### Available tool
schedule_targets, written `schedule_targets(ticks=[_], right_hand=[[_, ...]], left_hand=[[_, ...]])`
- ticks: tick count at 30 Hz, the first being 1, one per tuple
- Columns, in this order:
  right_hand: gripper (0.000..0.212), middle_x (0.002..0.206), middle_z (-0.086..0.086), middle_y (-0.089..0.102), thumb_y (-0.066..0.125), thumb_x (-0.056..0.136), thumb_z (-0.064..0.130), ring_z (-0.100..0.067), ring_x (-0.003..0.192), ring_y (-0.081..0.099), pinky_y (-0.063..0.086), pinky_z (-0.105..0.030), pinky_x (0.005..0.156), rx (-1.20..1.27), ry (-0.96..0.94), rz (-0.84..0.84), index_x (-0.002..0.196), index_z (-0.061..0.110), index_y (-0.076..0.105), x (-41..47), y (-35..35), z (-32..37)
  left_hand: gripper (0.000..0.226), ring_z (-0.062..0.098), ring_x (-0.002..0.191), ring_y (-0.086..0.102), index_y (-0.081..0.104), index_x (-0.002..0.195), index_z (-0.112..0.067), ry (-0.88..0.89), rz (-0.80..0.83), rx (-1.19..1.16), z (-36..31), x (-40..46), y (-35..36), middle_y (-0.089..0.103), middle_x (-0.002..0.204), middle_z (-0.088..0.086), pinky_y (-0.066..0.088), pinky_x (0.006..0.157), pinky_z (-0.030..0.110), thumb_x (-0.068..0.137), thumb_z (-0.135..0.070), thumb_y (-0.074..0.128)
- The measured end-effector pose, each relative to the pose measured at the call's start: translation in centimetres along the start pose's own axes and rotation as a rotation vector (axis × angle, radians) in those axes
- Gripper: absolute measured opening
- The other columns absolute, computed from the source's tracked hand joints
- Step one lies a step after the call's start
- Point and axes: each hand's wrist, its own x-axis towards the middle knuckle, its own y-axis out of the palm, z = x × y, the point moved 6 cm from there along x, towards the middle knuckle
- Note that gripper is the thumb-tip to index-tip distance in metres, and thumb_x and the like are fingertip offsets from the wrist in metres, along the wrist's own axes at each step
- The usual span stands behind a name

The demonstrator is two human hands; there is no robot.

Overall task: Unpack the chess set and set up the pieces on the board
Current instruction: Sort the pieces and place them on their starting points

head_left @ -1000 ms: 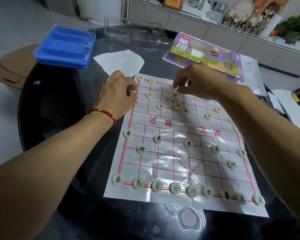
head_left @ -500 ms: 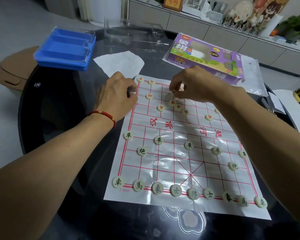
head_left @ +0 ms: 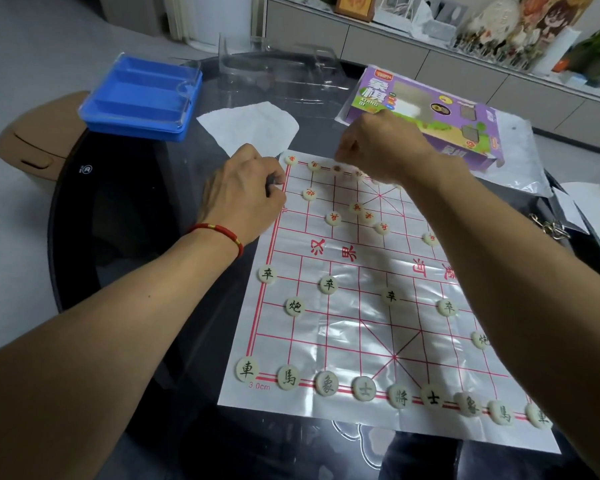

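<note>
The plastic chess board [head_left: 343,327] with a red grid lies on the dark table. Black-marked pieces [head_left: 399,396] fill the near row and the ranks above it. Red-marked pieces [head_left: 333,218] lie scattered on the far half, some along the far row [head_left: 313,165]. My left hand [head_left: 243,199] rests at the board's far left edge with its fingers curled; what they hold is hidden. My right hand [head_left: 381,150] hovers over the far row, fingertips pinched down at a blurred red piece [head_left: 336,168].
A blue tray with a clear lid [head_left: 139,98] sits at the far left. A clear plastic insert [head_left: 278,64] and white paper [head_left: 250,128] lie behind the board. The purple game box [head_left: 430,112] lies at the far right on a plastic bag. Keys [head_left: 551,226] lie at the right.
My right hand has moved from the far middle of the board up and left to the far row. My left hand has stayed at the board's far left edge.
</note>
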Motion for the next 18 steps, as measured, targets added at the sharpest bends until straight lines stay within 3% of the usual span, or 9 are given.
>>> schedule_targets(ticks=[5,8,18], right_hand=[[0.027,0.11,0.0,0.074,0.074,0.09,0.014,-0.016,0.093,0.067,0.059,-0.037,0.079,0.081,-0.148,0.127,0.117,0.02,0.073,-0.7,0.2,0.9],[0.027,0.11,0.001,0.074,0.074,0.09,0.014,-0.019,0.096,0.069,0.06,-0.042,0.08,0.048,-0.187,0.091,0.116,0.021,0.074,-0.7,0.4,1.6],[0.026,0.101,-0.006,0.074,0.072,0.092,0.035,-0.028,0.091,0.067,0.059,-0.046,0.079,-0.033,-0.119,0.117,0.109,0.017,0.075,-0.1,0.4,1.3]], left_hand=[[0.018,0.024,0.096,0.062,0.069,0.112,-0.022,-0.01,0.002,0.008,0.0,0.0,0.0,0.053,0.116,0.004,0.047,0.075,0.027,0.095,-0.025,0.064],[0.019,0.025,0.098,0.062,0.068,0.113,-0.022,-0.009,0.004,0.015,-0.2,-0.1,-0.1,0.054,0.116,0.005,0.047,0.077,0.028,0.095,-0.025,0.064],[0.018,0.025,0.098,0.063,0.068,0.113,-0.022,-0.007,0.01,0.017,-0.1,0.0,0.0,0.054,0.117,0.005,0.047,0.075,0.027,0.095,-0.026,0.065]])
